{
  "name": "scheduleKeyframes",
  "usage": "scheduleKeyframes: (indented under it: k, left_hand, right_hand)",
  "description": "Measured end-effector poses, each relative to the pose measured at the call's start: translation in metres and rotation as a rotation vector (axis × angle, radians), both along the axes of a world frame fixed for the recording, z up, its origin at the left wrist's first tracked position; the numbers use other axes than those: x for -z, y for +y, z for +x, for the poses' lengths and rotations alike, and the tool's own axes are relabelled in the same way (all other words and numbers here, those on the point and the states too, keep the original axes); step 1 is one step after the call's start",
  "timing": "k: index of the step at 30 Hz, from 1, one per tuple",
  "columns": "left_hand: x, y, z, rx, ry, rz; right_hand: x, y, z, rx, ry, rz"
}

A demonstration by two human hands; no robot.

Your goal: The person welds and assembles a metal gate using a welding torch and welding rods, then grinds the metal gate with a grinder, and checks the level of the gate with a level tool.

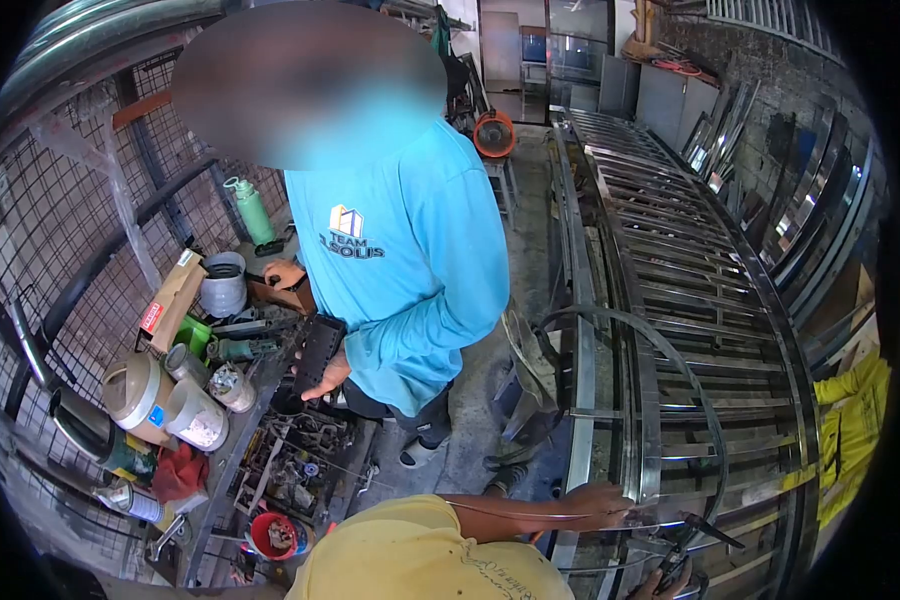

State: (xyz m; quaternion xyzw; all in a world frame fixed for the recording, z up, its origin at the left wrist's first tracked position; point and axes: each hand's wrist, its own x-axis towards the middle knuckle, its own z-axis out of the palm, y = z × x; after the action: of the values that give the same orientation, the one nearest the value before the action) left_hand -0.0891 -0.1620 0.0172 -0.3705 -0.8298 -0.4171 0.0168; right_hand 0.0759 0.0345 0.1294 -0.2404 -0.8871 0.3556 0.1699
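My left hand [600, 506] reaches out from the yellow shirt [420, 555] over the edge of a shiny metal frame [660, 440]. Its fingers are closed around a thin metal rod [560, 516], which runs along the forearm. Partly cut off at the bottom edge, my right hand [662, 582] grips a black welding torch [692, 538]. The torch lies just above the frame's bars, close to the left hand. A thick grey hose [675, 360] arches over the frame towards the torch.
A co-worker in a blue shirt [410, 230] holds a dark box-shaped object [320, 355] beside a cluttered bench [232, 440]. Buckets, including a white one [198, 415], stand there. A red bucket [275, 537] is below. Yellow cloth [855, 430] hangs at right.
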Motion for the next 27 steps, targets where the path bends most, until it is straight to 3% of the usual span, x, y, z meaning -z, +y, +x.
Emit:
scheduleKeyframes:
  k: [5, 8, 12, 27]
  left_hand:
    - [0.003, 0.002, 0.002, -0.020, 0.040, 0.033]
    - [-0.004, -0.001, 0.004, -0.018, 0.008, 0.002]
    - [-0.004, -0.001, 0.005, -0.012, 0.040, 0.041]
    - [0.008, 0.001, 0.004, -0.013, 0.073, 0.047]
  right_hand:
    - [0.008, 0.002, 0.003, -0.021, 0.072, 0.091]
    - [-0.005, -0.005, 0.002, 0.013, -0.019, 0.009]
    - [0.015, 0.006, 0.004, 0.015, -0.001, 0.022]
    - [-0.008, -0.010, 0.005, -0.042, 0.019, 0.012]
